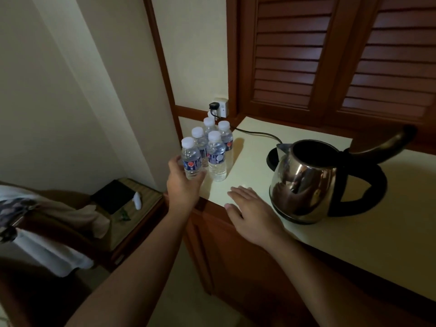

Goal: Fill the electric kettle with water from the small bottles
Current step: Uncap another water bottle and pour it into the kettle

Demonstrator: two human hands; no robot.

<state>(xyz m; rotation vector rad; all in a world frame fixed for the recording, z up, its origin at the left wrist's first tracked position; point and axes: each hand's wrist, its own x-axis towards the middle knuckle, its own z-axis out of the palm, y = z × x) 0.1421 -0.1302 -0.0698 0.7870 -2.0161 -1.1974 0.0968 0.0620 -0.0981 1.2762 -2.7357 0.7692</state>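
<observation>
Several small clear water bottles [215, 156] with white caps and blue labels stand in a cluster at the left end of the pale countertop [330, 232]. My left hand [182, 185] wraps around the nearest bottle [191, 159], which stands upright at the counter's left corner. A shiny steel electric kettle [304, 182] with a black handle sits to the right, off its black base [272, 159], lid raised and mouth open. My right hand [252, 213] lies flat and open on the counter between the bottles and the kettle.
A black cord [257, 133] runs from the kettle base to a wall socket [220, 107] behind the bottles. Dark louvred shutters [330, 55] back the counter. At lower left, a low side table [132, 204] holds a black slab and a small white object, beside a chair with cloth.
</observation>
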